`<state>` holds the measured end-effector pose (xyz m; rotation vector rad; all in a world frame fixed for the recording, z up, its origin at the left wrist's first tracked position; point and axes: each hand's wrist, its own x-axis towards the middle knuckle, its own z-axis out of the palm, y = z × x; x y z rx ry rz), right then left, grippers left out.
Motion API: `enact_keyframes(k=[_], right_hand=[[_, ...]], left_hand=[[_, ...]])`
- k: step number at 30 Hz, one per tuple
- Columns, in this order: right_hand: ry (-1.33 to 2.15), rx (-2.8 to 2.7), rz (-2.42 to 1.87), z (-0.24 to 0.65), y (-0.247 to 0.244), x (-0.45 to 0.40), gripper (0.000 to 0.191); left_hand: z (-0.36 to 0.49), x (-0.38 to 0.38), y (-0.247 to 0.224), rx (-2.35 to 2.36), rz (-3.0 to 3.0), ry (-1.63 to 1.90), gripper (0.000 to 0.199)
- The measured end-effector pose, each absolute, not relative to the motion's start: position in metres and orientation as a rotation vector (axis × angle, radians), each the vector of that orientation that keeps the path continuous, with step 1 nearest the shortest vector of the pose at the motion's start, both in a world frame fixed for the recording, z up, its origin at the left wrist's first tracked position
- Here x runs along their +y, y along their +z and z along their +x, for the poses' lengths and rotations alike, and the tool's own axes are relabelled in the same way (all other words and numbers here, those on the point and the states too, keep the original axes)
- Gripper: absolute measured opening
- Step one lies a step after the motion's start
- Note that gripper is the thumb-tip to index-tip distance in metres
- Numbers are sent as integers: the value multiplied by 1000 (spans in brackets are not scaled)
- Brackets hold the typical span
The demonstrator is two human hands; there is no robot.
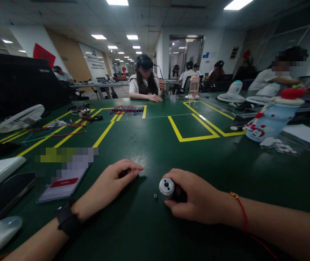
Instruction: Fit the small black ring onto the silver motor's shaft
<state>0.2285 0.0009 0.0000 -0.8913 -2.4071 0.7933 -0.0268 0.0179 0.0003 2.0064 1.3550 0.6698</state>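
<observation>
My right hand (195, 197) is closed round a silver metal cylinder (167, 186) with a dark hole in the middle of its top and smaller holes beside it. The cylinder's lower part is hidden. Just left of it on the green table (133, 232) lies a tiny metal ring-like piece (155, 196). My left hand (117, 177) rests on the table with nothing visible in it. Its index finger is stretched out and a gap shows above the thumb.
A phone-shaped card (65, 185), a dark phone (8, 192) and a white mouse (1, 235) lie at left. Colored wires (128, 110) sit farther off. A blue bottle (271, 119) stands at right. Across the table sits a person (144, 81); others work behind.
</observation>
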Motion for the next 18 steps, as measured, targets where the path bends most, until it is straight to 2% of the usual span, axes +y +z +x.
enact_keyframes(k=[8,14,18], right_hand=[[790,-2413,-898,228,0,0,31],[793,-2416,-893,228,-1,1,30],[784,-2421,-877,227,-2,1,30]], left_hand=[[-22,11,1,1208,2177,543,17],[-15,0,5,1146,2273,432,30],[-6,-4,3,1139,2272,454,24]])
